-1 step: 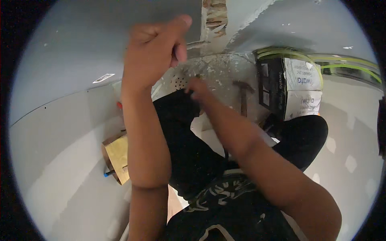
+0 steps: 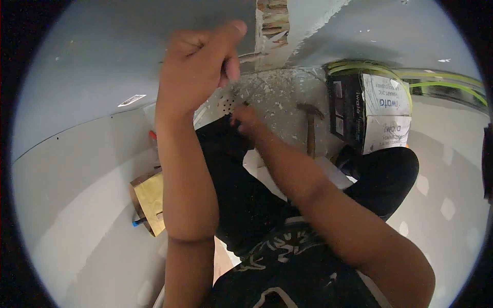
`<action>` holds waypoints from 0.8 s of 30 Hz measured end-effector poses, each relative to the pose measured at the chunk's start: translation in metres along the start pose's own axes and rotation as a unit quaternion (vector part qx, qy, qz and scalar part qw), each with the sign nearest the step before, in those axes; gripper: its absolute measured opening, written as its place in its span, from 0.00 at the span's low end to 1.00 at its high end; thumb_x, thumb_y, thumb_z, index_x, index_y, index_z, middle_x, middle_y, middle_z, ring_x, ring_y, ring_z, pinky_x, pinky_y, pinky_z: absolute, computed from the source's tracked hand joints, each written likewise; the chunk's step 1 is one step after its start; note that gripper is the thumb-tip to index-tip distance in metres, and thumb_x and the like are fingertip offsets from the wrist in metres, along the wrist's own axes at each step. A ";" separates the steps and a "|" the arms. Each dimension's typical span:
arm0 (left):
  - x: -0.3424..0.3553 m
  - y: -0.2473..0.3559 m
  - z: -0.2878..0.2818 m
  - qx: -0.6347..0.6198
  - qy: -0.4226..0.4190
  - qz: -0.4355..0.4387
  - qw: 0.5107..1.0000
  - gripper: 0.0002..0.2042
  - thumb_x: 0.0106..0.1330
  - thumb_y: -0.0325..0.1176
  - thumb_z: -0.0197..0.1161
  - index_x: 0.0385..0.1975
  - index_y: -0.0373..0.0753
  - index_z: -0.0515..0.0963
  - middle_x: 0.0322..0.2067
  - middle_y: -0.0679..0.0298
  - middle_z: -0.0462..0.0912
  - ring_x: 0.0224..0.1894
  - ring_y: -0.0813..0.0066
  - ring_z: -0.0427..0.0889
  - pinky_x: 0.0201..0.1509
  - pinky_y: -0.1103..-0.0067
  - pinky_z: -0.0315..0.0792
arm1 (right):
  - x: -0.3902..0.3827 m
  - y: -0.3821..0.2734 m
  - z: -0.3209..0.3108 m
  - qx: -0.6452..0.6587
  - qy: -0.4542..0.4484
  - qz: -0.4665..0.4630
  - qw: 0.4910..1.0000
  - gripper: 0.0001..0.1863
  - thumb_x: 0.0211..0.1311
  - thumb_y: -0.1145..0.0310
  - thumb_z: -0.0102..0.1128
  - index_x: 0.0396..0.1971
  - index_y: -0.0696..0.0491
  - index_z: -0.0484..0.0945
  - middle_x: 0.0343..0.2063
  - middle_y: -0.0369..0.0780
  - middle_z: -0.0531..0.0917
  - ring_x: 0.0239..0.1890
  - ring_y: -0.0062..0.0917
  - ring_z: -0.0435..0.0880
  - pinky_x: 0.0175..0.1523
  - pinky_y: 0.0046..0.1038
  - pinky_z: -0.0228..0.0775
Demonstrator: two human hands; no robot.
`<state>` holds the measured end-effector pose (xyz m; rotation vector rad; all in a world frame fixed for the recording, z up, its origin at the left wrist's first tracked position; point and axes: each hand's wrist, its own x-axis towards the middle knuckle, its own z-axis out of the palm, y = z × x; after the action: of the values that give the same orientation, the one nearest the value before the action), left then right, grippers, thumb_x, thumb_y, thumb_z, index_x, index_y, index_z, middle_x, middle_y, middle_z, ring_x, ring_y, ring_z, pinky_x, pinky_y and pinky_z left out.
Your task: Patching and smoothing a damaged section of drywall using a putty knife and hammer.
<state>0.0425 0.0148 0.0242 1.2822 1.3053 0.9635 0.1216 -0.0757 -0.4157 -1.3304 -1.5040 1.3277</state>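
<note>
My left hand (image 2: 197,64) is raised in front of the grey wall panel (image 2: 113,51), fingers curled in and thumb pointing up to the right. Whatever its fingers close on, if anything, is hidden. Lower down, my right hand (image 2: 246,122) hangs over my dark trouser leg, beside a pale shoe with round holes (image 2: 226,104). Its fingers are bent together and a little blurred; I cannot make out anything in them. To the right of that hand a hammer (image 2: 311,131) with a brown handle lies on the debris-strewn floor (image 2: 282,92).
A black box with white labels (image 2: 387,97) stands at the right, with yellow-green hoses (image 2: 447,84) behind it. A tan box or bag (image 2: 150,197) and a red-tipped item (image 2: 152,135) are left of my left forearm. Exposed rough wood (image 2: 273,23) shows in the wall ahead.
My right hand has shifted slightly left and down, uncovering more of the floor and hammer handle. My left hand holds nearly the same place.
</note>
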 end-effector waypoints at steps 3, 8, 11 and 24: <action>-0.018 -0.028 -0.022 0.065 0.025 -0.041 0.997 0.20 0.63 0.42 0.61 0.09 0.39 0.74 0.09 0.65 0.71 0.11 0.82 0.65 0.17 0.84 0.57 | -0.017 -0.024 0.037 -0.043 -0.111 -0.123 0.985 0.10 0.31 0.77 0.66 0.16 0.48 0.76 0.20 0.39 0.78 0.22 0.32 0.78 0.31 0.36 0.70; -0.009 -0.024 -0.019 0.040 0.026 0.012 0.999 0.20 0.63 0.42 0.61 0.10 0.40 0.74 0.10 0.65 0.73 0.11 0.83 0.65 0.15 0.83 0.54 | 0.059 0.009 -0.078 -0.046 -0.058 -0.208 0.975 0.09 0.31 0.72 0.68 0.16 0.48 0.76 0.21 0.38 0.79 0.23 0.32 0.79 0.30 0.35 0.70; -0.009 -0.023 -0.021 0.018 0.029 -0.018 0.999 0.21 0.63 0.43 0.61 0.09 0.40 0.74 0.10 0.66 0.73 0.11 0.83 0.65 0.14 0.83 0.54 | 0.050 -0.005 -0.054 -0.081 -0.048 -0.106 0.990 0.08 0.32 0.73 0.68 0.18 0.50 0.80 0.21 0.40 0.80 0.23 0.34 0.79 0.29 0.34 0.72; -0.012 -0.025 -0.020 0.082 0.026 0.005 0.996 0.23 0.62 0.47 0.62 0.07 0.40 0.73 0.09 0.68 0.72 0.11 0.83 0.65 0.15 0.84 0.55 | 0.042 -0.032 -0.071 -0.197 -0.061 -0.204 0.957 0.08 0.38 0.69 0.68 0.18 0.51 0.77 0.18 0.41 0.77 0.26 0.34 0.79 0.31 0.33 0.69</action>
<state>0.0176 0.0024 0.0044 1.3968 1.4436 0.9172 0.1725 -0.0162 -0.3742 -1.0944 -2.0758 0.8862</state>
